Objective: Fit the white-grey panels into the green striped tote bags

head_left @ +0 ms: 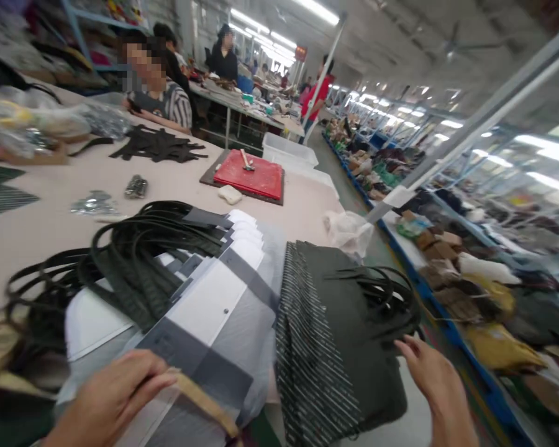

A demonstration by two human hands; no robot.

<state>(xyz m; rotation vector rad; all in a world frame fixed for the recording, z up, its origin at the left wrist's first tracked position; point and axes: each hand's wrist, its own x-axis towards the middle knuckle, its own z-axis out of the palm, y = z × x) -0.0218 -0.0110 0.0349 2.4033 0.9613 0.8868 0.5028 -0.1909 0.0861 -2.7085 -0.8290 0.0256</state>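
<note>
The left hand (114, 394) is closed around a tan strip (205, 403), which sticks out from its fingers toward the lower edge of the view. The hand rests on the near end of a fanned stack of grey and white panels (214, 304), the landmark here. Just right of that stack lies a dark green bag (349, 335) with a striped side panel facing the stack. The right hand (435, 382) is open, fingers stretched, its fingertips touching the bag's far right edge beside the black handles (386, 298) that loop off it.

On the left of the panel stack, partly lying over it, sits a heap of black straps (121, 261). Beyond the stack, farther along the pale worktable (177, 180), are a red mat (250, 175) with a small hammer (246, 161) on it, a scatter of black cut pieces (158, 144) and some metal fittings (136, 186). A crumpled clear plastic bag (349, 231) lies beyond the green bag. A seated person in a striped top (177, 105) works behind the cut pieces.
</note>
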